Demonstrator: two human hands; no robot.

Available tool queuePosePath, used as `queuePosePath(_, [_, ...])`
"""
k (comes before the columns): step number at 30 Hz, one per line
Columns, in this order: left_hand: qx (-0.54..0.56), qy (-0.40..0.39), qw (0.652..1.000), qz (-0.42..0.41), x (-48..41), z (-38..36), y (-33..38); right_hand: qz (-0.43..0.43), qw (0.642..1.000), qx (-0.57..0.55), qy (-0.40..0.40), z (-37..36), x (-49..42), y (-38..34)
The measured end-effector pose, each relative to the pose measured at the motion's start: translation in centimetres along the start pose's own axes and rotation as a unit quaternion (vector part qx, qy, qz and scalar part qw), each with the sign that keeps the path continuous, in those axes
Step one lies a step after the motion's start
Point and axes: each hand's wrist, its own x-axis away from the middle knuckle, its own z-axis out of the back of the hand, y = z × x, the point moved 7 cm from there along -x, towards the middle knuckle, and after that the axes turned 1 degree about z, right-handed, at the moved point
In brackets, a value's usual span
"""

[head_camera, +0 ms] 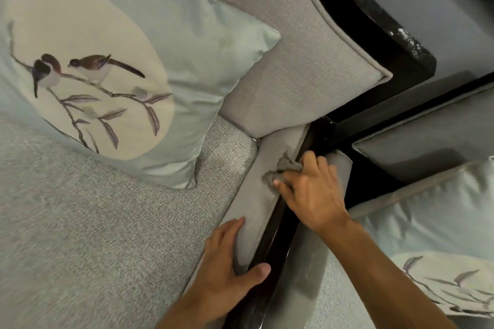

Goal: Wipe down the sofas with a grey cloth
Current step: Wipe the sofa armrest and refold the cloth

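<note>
Head view: right hand pinches bunched grey cloth on sofa arm pad; left hand grips that pad nearer. Target is probably the dark frame seam; stroke along it.

- Throw cushion: pale blue-green satin, with a cream circle showing two brown, white and dark birds on a branch with purple-grey leaves.
- Second cushion: pale blue-green, cream patch, purple-grey leaves.
- Sofa seat: light grey, speckled weave.
- Back cushion, armrest pad: plain grey.
- Frame: glossy black.
- Cloth: darker grey.
</note>
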Motion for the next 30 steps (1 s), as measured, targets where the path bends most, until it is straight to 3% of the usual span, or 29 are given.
queuePosePath(2, [0.001, -0.006, 1.0, 0.003, 0.1, 0.1, 0.2, 0.043, 0.996, 0.057, -0.056, 0.2, -0.6, -0.7])
queuePosePath(5, [0.0, -0.009, 1.0, 0.005, 0.1, 0.2, 0.5, -0.01, 0.982, 0.093, -0.165, 0.0, -3.1, 0.2])
queuePosePath(8, [-0.002, -0.007, 1.0, 0.007, 0.2, 0.2, 0.5, -0.052, 0.974, 0.077, -0.209, 0.0, -3.4, 0.0])
queuePosePath(11, [-0.004, -0.012, 1.0, 0.012, 0.2, 0.1, 0.5, -0.017, 0.972, 0.047, -0.229, -0.1, -1.1, -1.1])
queuePosePath(20, [-0.016, -0.026, 0.999, 0.023, 0.1, 0.0, 0.3, -0.067, 0.973, 0.122, -0.186, -0.2, -4.9, -0.8])
queuePosePath(24, [-0.008, -0.015, 1.0, 0.017, 0.2, 0.0, 0.3, -0.024, 0.968, 0.055, -0.243, -0.1, -2.5, -1.6])
queuePosePath(26, [-0.007, -0.014, 1.0, 0.019, 0.1, 0.0, 0.3, 0.011, 0.964, 0.081, -0.252, -0.1, -2.3, -2.3])
queuePosePath(30, [-0.006, -0.016, 1.0, 0.018, 0.1, 0.0, 0.2, -0.033, 0.967, 0.18, -0.177, 0.2, -5.7, -1.0])
